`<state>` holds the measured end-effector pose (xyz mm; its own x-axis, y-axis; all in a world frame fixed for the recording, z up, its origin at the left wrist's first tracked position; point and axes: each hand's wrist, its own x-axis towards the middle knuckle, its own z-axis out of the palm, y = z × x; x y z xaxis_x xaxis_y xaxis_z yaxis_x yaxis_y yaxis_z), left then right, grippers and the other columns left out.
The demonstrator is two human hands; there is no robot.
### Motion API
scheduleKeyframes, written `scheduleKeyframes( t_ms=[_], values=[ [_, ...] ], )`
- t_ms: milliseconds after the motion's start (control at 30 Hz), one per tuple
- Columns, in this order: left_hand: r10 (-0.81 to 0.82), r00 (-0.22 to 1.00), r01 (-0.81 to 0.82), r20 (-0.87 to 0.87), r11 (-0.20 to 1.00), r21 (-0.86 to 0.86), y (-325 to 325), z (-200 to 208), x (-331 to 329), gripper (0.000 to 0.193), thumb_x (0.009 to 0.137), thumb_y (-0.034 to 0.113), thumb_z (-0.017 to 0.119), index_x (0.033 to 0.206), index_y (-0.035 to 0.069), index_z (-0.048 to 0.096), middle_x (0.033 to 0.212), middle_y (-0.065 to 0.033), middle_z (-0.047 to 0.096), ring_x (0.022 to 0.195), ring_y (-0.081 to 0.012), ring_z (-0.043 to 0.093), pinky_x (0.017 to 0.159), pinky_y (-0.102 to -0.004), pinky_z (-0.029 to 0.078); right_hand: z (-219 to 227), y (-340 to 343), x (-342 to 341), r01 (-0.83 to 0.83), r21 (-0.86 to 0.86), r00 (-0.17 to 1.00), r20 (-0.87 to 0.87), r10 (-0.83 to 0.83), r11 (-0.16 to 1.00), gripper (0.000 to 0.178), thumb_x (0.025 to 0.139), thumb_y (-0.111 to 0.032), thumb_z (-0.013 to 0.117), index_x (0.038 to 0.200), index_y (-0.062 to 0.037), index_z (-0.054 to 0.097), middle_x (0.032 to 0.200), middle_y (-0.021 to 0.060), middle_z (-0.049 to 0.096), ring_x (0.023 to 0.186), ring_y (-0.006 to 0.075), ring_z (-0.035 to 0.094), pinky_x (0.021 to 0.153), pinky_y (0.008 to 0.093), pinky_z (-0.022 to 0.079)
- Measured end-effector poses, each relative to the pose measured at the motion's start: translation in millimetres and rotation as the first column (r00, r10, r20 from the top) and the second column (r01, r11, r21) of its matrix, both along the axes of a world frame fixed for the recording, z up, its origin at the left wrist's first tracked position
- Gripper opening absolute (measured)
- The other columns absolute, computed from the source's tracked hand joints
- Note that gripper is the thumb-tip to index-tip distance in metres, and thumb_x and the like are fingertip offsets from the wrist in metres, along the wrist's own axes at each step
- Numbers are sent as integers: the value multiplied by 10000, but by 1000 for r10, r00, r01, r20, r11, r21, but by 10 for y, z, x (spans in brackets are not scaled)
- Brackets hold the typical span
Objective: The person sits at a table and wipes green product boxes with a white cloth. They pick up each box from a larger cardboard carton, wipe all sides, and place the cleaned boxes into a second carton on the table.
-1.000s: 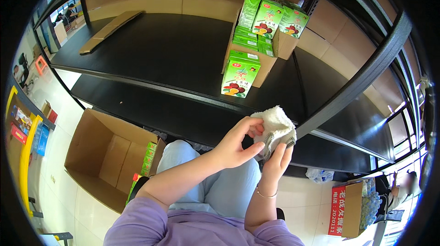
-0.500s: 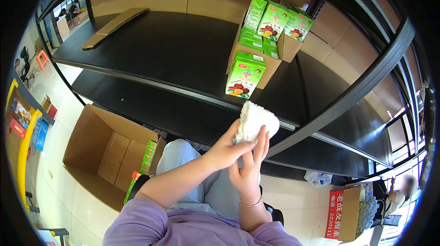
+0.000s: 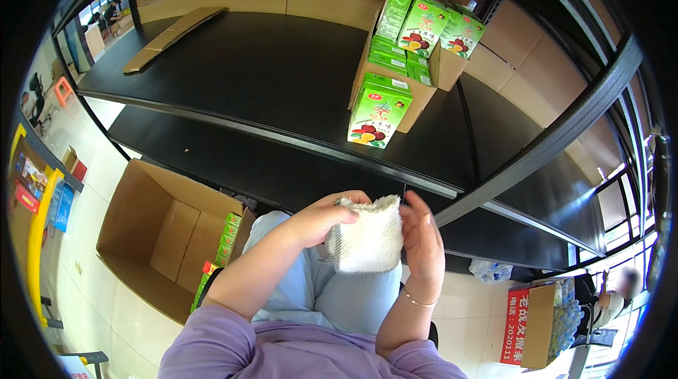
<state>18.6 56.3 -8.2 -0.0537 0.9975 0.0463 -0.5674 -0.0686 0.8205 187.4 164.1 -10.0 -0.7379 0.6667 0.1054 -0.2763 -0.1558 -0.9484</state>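
Note:
A white fluffy cloth [image 3: 371,239] with a grey striped edge hangs above my lap. My left hand [image 3: 321,220] is closed on its upper left part, the thumb lying over the front. Along the cloth's right edge is my right hand [image 3: 421,241], open, with its fingers raised and apart. Whether that palm touches the cloth is hard to see. Beyond my hands, a green juice carton [image 3: 379,112] with fruit printed on it stands at the front of the black shelf [image 3: 275,72].
Behind that carton, a cardboard tray [image 3: 417,105] holds several more green cartons. Flattened cardboard [image 3: 173,38] lies at the shelf's left. On the floor at my left stands a large open box [image 3: 134,231] with small cartons inside. A black metal post [image 3: 544,139] slants up at right.
The cloth has come down toward my lap, unfolded from a folded wad into a wider piece. My right hand has moved right and let go; my left hand still holds the cloth.

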Motion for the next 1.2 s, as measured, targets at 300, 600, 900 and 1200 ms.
scheduleKeyframes(
  t_ms=[300, 600, 900, 1200],
  values=[
    [173, 973, -156, -155, 981, 117, 19, -150, -34, 460, 776, 81, 606, 1165, 68, 360, 1011, -91, 510, 974, -149, 493, 836, -282, 402, -132, -143, -72, 107, -224, 985, -108, -134, 969, 53, 859, -47, 490, 912, -42, 493, 806, 31, 567, 699, 72, 530, 631, 199, 441],
    [309, 819, -203, -484, 944, 260, -10, -231, -7, 230, 761, -47, 587, 950, 51, 501, 986, -70, 514, 912, -134, 515, 781, -248, 425, 33, -224, 8, 91, 92, 992, -91, -83, 992, 311, 840, 13, 488, 1147, -12, 440, 863, 36, 563, 743, 78, 516, 669, 186, 408],
    [434, 624, -110, -650, 872, 477, -141, 104, -75, 152, 730, -57, 598, 831, 56, 616, 1007, -112, 557, 920, -208, 561, 748, -286, 455, 326, -31, 178, -316, 714, 919, 393, 16, 625, 158, 688, -33, 664, 813, 12, 579, 741, 111, 550, 645, 211, 562, 556, 282, 437],
    [170, 658, 13, -733, 972, 237, -167, 74, -154, 135, 738, -23, 607, 860, 33, 601, 996, -91, 570, 886, -179, 567, 732, -268, 449, 393, -79, 228, -173, 773, 953, 288, -95, 610, 204, 659, -9, 693, 805, 24, 556, 826, 114, 552, 676, 186, 579, 586, 253, 471]
  ],
)
